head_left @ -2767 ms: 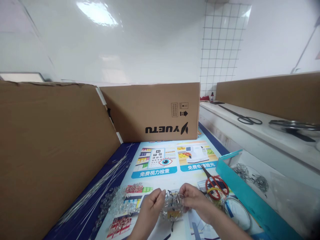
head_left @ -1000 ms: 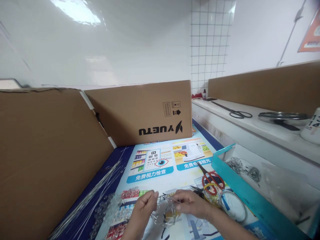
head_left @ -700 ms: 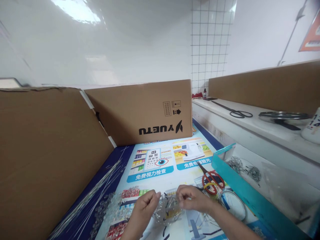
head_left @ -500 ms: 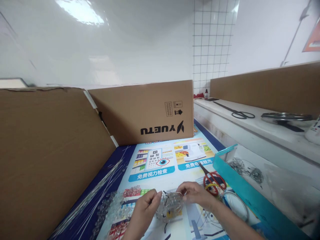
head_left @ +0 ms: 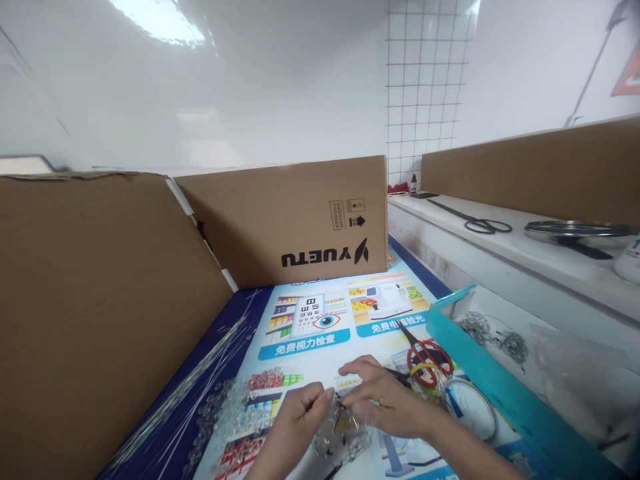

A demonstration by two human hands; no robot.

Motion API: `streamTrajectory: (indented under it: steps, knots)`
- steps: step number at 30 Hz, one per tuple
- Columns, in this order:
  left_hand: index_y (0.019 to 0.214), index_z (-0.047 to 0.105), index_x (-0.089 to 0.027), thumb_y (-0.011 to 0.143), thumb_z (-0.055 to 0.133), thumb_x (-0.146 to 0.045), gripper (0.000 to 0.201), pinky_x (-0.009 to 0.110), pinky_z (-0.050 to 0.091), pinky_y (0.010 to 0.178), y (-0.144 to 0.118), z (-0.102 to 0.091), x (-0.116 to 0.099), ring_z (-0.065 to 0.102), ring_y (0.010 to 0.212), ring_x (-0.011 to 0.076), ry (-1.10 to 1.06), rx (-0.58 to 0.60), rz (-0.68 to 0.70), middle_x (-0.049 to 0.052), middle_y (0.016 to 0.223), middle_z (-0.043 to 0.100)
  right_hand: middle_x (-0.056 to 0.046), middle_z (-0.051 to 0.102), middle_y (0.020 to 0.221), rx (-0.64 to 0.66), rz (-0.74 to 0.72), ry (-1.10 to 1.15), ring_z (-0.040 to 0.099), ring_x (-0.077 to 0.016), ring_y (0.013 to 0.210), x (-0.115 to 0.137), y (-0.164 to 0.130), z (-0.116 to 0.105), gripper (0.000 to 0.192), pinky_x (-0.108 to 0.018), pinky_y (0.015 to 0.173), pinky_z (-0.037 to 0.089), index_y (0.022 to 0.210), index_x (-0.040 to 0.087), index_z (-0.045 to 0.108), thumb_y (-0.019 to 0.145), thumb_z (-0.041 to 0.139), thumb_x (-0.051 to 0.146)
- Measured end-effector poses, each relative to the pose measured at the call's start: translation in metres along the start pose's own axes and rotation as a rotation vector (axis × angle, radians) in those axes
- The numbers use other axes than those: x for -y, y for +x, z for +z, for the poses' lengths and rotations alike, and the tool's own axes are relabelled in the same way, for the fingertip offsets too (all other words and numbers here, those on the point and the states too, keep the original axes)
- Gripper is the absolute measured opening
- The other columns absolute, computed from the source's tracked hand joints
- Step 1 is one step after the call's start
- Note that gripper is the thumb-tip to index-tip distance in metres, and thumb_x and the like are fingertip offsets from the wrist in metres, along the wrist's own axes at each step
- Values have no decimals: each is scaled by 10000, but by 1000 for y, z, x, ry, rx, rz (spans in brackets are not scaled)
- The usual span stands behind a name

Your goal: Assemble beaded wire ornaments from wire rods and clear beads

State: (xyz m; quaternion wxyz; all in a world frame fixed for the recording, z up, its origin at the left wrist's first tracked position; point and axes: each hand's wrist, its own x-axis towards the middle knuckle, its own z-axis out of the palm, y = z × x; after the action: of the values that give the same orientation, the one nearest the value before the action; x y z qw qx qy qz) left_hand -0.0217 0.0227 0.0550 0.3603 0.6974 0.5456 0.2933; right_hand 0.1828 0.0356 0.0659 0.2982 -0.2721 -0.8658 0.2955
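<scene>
A tall cardboard panel (head_left: 100,307) stands along the left edge of the surface (head_left: 310,350), which is covered by a printed poster. At its foot lies a bundle of thin wires (head_left: 190,390), and just beside them a heap of clear beads (head_left: 235,413). Nearer the middle, the left hand (head_left: 295,427) is pinched shut on a small clear beaded piece (head_left: 343,433) threaded on wire, held low over the poster. The right hand (head_left: 385,400) lies over the same piece from the other side, fingers curled down onto it. Behind them a cardboard box (head_left: 290,220) printed YUETU stands upside down. Just right of the right hand lie red-handled scissors (head_left: 425,357) and a wire ring (head_left: 473,417). Further right, a teal-edged tray (head_left: 470,360) holds tangled metal chains (head_left: 493,333) and clear plastic bags (head_left: 575,373). On the raised ledge beyond lie black scissors (head_left: 480,223).
</scene>
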Motion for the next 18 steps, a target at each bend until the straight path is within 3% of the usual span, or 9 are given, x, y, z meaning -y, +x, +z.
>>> streamTrajectory:
  steps: [4,9,14,18]
  knots:
    - [545,267,-211,834,385,-419,375,228,240,504,2,0,6,285,526,109,-69,50,-22,-61,540,250,-78,543,1161,105,-9,4,403,-223,1107,-9,-2,4,386,-360,911,349,838,225,722,897,382,397]
    - [531,318,-207,833,384,-415,373,226,266,504,3,-3,4,315,518,112,-143,33,-58,-61,516,295,-76,578,1107,74,-15,11,462,-193,1056,-6,0,6,388,-334,908,349,932,225,696,918,341,382]
    - [536,239,-213,813,412,-388,370,224,238,501,1,-4,0,267,529,105,-98,70,-18,-64,545,230,-87,598,1001,145,-61,-192,481,-202,982,7,1,7,333,-327,843,375,733,190,680,880,436,361]
    - [544,235,-213,814,411,-369,359,229,218,493,1,-4,1,251,530,102,-90,80,-12,-63,550,222,-57,605,855,136,-83,-197,505,-173,868,7,2,8,345,-302,800,386,677,190,638,893,408,331]
